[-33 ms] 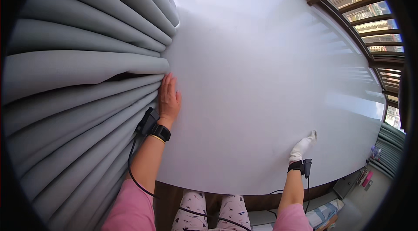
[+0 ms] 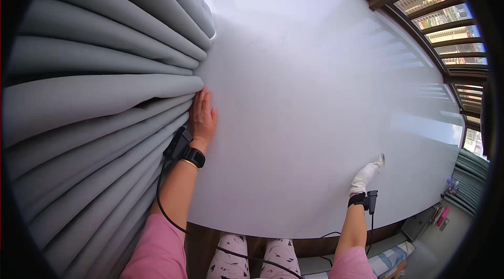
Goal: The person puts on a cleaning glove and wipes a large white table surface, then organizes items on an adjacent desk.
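Observation:
My left hand [image 2: 203, 116] lies stretched out at the left side of the glossy white surface [image 2: 294, 100], its fingers straight and its back facing up. It touches the ends of the grey-green curtain folds [image 2: 105, 97] beside it and holds nothing. On the right, a white cloth covering [image 2: 362, 178], like a sock or glove, encloses my right hand [image 2: 368, 173]. That hand rests on or just over the white surface, and the tip of the covering looks greyish. The fingers inside are hidden.
A dark wooden window frame with slats [image 2: 446, 29] bounds the surface at the right. Black cables [image 2: 170, 220] run from devices on both wrists. Lower right are a grey cabinet [image 2: 420, 221], small items and a second curtain [image 2: 471, 174].
My covered right hand has shifted slightly forward and to the right. The curtain folds near my left hand sit slightly lower in view; my left hand stays almost in place.

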Demonstrator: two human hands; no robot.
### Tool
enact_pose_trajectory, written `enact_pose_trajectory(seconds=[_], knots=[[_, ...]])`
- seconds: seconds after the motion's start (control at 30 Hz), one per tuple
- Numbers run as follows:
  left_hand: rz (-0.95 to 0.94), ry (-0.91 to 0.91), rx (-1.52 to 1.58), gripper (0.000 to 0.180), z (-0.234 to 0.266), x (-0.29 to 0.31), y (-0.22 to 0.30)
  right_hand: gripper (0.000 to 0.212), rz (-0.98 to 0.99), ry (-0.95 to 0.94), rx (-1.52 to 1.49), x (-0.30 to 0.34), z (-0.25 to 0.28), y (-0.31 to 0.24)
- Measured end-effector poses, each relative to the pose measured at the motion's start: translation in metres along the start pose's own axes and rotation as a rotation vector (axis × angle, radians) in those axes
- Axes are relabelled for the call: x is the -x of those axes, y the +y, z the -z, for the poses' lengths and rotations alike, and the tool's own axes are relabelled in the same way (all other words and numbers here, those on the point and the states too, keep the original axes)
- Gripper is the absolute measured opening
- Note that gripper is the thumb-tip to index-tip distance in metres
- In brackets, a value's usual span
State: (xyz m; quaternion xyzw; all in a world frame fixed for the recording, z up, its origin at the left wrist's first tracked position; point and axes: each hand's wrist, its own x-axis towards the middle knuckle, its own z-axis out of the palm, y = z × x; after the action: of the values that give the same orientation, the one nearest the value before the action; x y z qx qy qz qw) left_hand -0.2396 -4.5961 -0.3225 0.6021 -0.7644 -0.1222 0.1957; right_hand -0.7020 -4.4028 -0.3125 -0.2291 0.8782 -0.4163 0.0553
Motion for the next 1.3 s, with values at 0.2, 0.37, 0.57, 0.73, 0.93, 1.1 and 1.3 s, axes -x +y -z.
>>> enact_pose_trajectory(seconds=[0.2, 0.37, 0.57, 0.73, 0.93, 1.1, 1.3], knots=[[-0.045, 0.078, -0.059, 0.044, -0.016, -0.011, -0.016, 0.042, 0.539, -0.539, -0.257, 0.082, -0.194, -0.203], [-0.014, 0.118, -0.089, 0.04, -0.026, -0.01, -0.023, 0.035, 0.781, -0.874, -0.267, 0.193, -0.319, -0.275], [-0.051, -0.061, -0.093, 0.043, -0.017, -0.008, -0.026, 0.022, 0.692, -0.586, -0.119, 0.012, -0.352, -0.286], [-0.04, -0.053, -0.069, 0.044, -0.02, -0.004, -0.027, 0.022, 0.328, -0.093, 0.141, -0.107, -0.238, -0.155], [-0.095, -0.066, -0.117, 0.044, -0.024, -0.006, -0.029, 0.029, 0.112, 0.166, 0.288, -0.085, -0.149, -0.033], [-0.216, -0.038, -0.089, 0.047, -0.04, -0.016, -0.021, 0.031, -0.572, 0.081, -0.679, -0.117, -0.124, 0.015], [-0.311, -0.078, -0.184, 0.042, -0.027, -0.006, -0.052, 0.012, -0.051, 0.015, -0.091, -0.104, -0.151, 0.024]])
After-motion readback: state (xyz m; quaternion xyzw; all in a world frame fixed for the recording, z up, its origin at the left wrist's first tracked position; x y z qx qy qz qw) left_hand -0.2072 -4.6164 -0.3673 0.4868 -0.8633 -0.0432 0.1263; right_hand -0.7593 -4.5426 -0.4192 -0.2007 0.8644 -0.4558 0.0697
